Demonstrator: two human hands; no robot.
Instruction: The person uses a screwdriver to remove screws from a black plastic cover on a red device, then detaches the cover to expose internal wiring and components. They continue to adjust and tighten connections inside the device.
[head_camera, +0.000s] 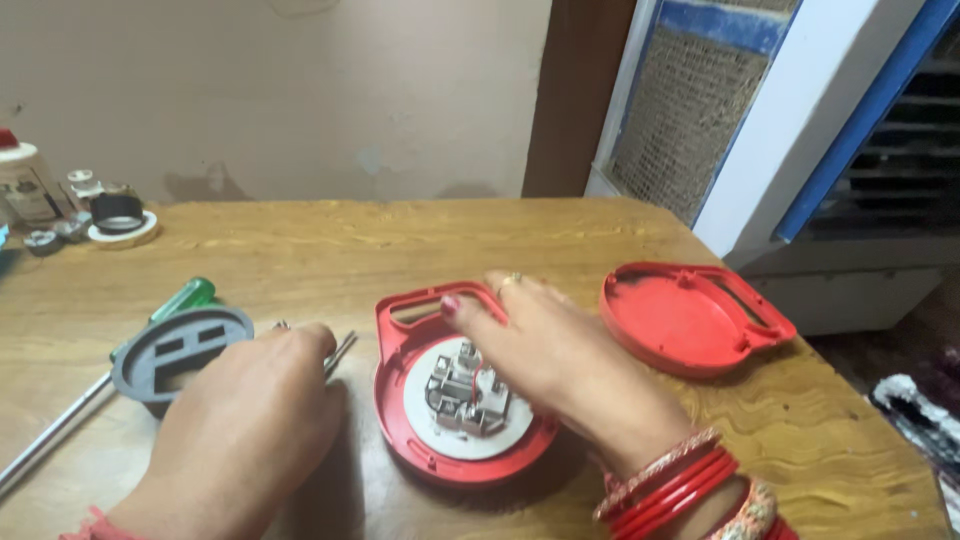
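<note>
The right hand (560, 355) lies over the open red casing half (455, 400) at the middle of the wooden bench (330, 240), its fingers (470, 312) loosely spread across the rim above the white disc with metal contacts (465, 398). The left hand (245, 420) rests just beside it, fingers curled, seemingly pinching a thin metal tool (340, 352). A grey slotted plate (180, 350) and green-handled screwdriver (175, 303) lie to the left, the red cover (690, 318) to the right.
</note>
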